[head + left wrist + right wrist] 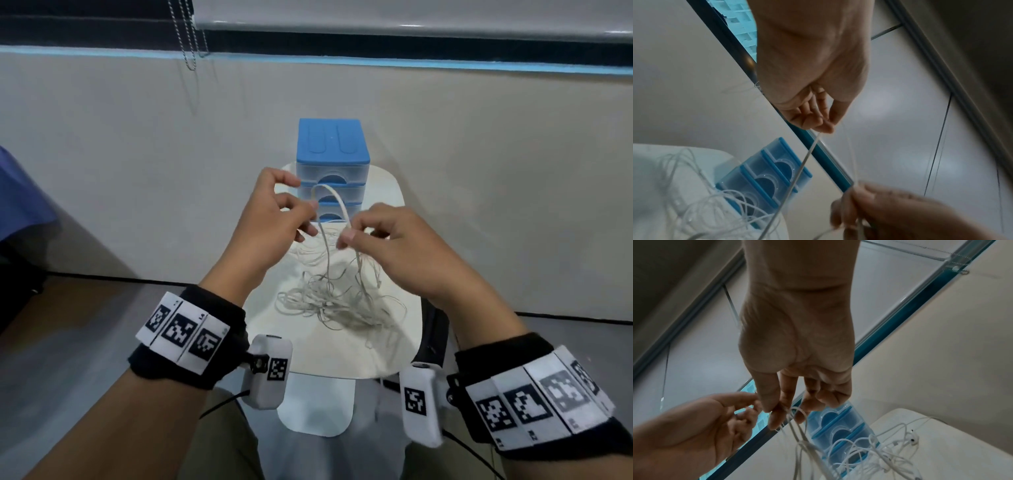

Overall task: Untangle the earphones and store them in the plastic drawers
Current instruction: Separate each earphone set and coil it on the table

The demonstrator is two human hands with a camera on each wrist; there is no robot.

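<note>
From the head camera, two hands are raised over a small white surface (394,342). The left hand (270,222) has its fingers curled, thumb and forefinger pinching a white cable; the right hand (394,246) pinches the same cable between thumb and forefinger, so one loop arches between them. Below hangs the tangle of earphones (335,301), most of it lying on the surface; how many sets it holds cannot be counted. One set of plastic drawers (332,164), blue-topped with three clear drawers, all closed, stands at the far edge of the surface.

The left wrist camera shows the left hand (813,91) with fingertips pinched on a taut strand, the right hand (890,211) blurred below, and the three drawers (764,178).

The right wrist camera shows the right hand's fingers (777,402) closed on several strands, the left hand (694,426) close beside, and one earbud (912,440) lying on the surface.
</note>
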